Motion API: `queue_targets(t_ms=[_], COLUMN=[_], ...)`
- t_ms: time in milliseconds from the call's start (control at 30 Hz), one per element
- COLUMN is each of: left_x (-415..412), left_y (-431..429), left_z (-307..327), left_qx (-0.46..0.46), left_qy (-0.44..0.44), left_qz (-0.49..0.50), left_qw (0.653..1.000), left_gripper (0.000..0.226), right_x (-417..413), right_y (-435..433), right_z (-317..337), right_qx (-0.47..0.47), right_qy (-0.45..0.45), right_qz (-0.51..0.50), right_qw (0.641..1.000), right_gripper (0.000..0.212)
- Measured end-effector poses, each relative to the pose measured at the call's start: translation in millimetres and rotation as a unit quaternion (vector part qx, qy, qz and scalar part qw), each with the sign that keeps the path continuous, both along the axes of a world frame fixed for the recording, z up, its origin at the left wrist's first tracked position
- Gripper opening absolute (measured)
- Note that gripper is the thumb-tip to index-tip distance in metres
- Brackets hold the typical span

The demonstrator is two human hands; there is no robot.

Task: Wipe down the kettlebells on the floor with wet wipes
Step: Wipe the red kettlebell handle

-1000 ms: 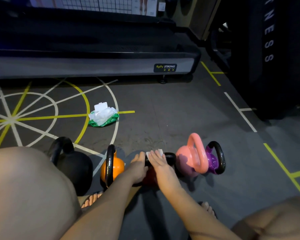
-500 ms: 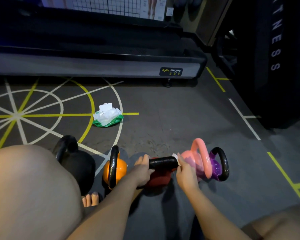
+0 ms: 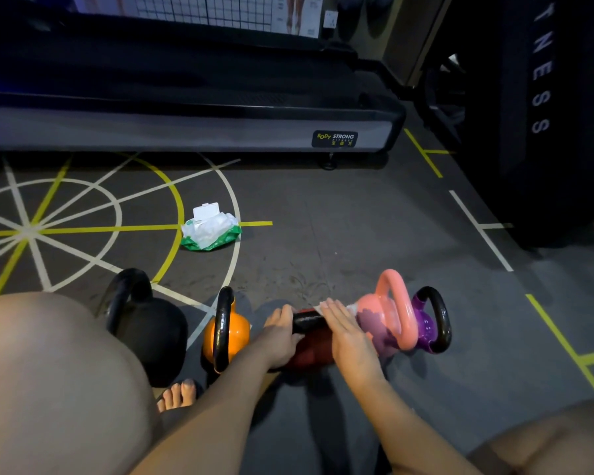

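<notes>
Five kettlebells stand in a row on the grey gym floor (image 3: 357,234), just in front of the person's bare knees. From the left they are a black kettlebell (image 3: 151,327), an orange kettlebell (image 3: 234,332) with a black handle, a red kettlebell (image 3: 311,353), a pink kettlebell (image 3: 390,313) and a purple kettlebell (image 3: 426,325). The pink one and the purple one touch.

The left hand (image 3: 280,332) has its grip clamped on the left end of the red kettlebell's black handle (image 3: 306,320), fingers curled over the bar. The right hand (image 3: 347,332) lies across the right part of the same handle. Its grip is apart, the fingers nearly straight, pressing a white wet wipe (image 3: 319,306) flat onto the bar. Only an edge of the wipe shows past the fingertips.

The green-and-white wet wipe pack (image 3: 210,229) lies further out on the floor, well apart from the kettlebells. Its lid is flipped up and a sheet bulges out, and it rests on the yellow and white floor markings (image 3: 83,214). Behind it runs the deck of a treadmill (image 3: 186,128), and a tall black bag (image 3: 546,97) with white lettering stands at the right. Bare toes (image 3: 179,392) show below the orange kettlebell.
</notes>
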State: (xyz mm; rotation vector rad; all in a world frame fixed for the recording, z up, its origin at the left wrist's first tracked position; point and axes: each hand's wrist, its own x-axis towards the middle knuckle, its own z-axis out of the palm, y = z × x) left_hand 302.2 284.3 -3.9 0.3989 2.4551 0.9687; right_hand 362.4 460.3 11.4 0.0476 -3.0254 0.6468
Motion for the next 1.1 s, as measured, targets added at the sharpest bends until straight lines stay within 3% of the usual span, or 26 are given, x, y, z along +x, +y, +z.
queue_targets(t_ms=[133,233,400,467,600,833,1000,1100], left_x=[-1.7,-3.5,-4.5,-5.4,-2.2,1.1,4.5,7.3], left_y=[-0.7,-1.5,-2.5,-2.4,-6.5,-18.5,-30.1,-32.6], left_z=[-1.4,-2.2,-2.2,0.5,1.5,-4.4,-3.5,-6.4], left_qx=[0.004,0.002,-0.012,-0.018,-0.004,0.046,0.038,0.023], left_qy=[0.003,0.0,-0.012,-0.026,-0.052,-0.029,-0.018,-0.011], left_qz=[0.001,-0.004,-0.018,-0.018,0.006,0.066,0.063,0.066], left_qw=[1.0,1.0,1.0,0.999,0.999,0.996,0.997,0.998], left_gripper=[0.034,0.034,0.037,0.039,0.034,0.033,0.045,0.051], right_x=[-11.8,-15.0,-11.3,-10.5,-10.1,-12.3,-6.3,-9.7], right_y=[2.5,-8.5,-31.3,-46.0,-39.3,-6.5,-22.8,-26.1], right_z=[1.8,3.8,-3.0,-1.4,1.0,12.6,17.3,13.9], right_qx=[-0.073,-0.072,-0.035,-0.055,-0.031,-0.008,-0.017,-0.04], right_qy=[0.005,-0.005,0.011,-0.036,-0.047,-0.062,-0.072,-0.073], right_qz=[-0.116,-0.134,-0.002,0.045,0.095,-0.076,-0.1,-0.112], right_qw=[0.991,0.988,0.999,0.997,0.994,0.995,0.992,0.99], right_gripper=[0.056,0.052,0.052,0.052,0.058,0.066,0.048,0.054])
